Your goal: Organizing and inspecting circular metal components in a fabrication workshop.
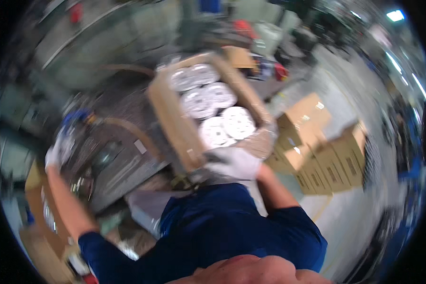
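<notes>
My left hand (57, 152), in a white glove, reaches out to the far left over the dark worktable. Motion smears its fingers, and I cannot tell whether they hold anything. Just beyond them lies a blue fitting or nozzle (78, 116) with an orange-brown hose beside it. My right hand (237, 163), also gloved, rests at the near end of an open cardboard box (173, 124), its fingers stretched out to the left. Inside that box, several round white pieces with small holes (238, 123) are set in rows.
The dark worktable (120, 182) runs under the box and leftward. Several closed cardboard cartons (333, 165) stand at the right on the grey floor (317, 83). Another carton (47, 213) is low at the left. Beyond the box sit a cardboard piece (238, 57) and a red container (280, 72).
</notes>
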{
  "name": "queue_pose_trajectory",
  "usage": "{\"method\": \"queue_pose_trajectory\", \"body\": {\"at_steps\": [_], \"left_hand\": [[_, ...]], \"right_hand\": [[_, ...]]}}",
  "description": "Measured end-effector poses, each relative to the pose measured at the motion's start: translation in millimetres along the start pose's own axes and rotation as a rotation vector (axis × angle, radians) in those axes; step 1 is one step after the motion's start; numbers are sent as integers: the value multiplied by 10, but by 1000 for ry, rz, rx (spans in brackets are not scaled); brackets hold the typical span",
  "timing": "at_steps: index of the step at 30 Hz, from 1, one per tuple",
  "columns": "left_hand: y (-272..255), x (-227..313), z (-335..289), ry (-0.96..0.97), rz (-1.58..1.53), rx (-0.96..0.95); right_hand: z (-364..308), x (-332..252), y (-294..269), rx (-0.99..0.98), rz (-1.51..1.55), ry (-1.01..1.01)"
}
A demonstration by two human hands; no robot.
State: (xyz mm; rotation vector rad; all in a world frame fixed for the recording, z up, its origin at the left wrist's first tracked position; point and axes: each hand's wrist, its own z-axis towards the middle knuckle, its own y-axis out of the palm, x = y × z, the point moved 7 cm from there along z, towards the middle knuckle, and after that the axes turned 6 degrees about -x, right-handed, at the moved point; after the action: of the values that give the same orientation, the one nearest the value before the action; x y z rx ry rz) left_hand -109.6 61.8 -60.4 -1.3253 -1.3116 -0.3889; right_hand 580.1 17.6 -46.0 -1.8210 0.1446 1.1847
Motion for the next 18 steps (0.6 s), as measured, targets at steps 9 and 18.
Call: {"method": "queue_pose_trajectory", "body": {"at_steps": [9,18], "left_hand": [[306,571,-769,50,311,584],[31,-850,-1484,187,-32,371]], "right_hand": [[-205,194,-76,-30,274,103],[-67,55,31,-14,38,61]]}}
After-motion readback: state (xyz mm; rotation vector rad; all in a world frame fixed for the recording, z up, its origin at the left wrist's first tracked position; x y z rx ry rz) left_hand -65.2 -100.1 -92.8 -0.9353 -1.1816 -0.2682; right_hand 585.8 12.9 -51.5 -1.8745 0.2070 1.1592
